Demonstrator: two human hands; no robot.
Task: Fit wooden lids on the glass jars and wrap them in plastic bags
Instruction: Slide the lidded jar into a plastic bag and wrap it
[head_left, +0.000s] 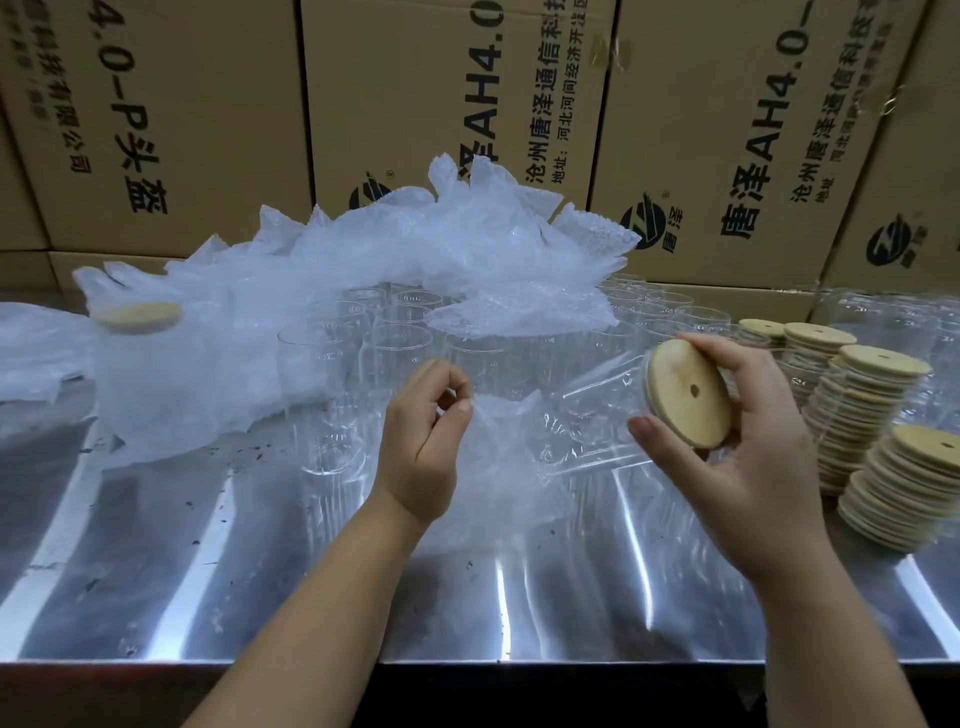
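Two bare hands work over a shiny steel table (311, 597). On the left hand (423, 441), thumb and forefinger pinch the edge of a clear bubble-wrap plastic bag (498, 457), limp and light; its mouth needs holding open. The right hand (748, 457) has fingers and thumb clamped round the lid end of a clear glass jar (597, 400) held sideways, base toward the bag; whether it is inside yet is unclear. A round pale wooden lid (685, 392) with a centre hole is seated. The jar is probably rigid, slick and breakable, so the lid rim looks the safest grip. To the right stand stacks of spare wooden lids (872, 410). Behind: empty glass jars (395, 332), a heap of bubble bags (415, 244), a wrapped lidded jar (150, 374) at left, brown cardboard boxes (395, 78).
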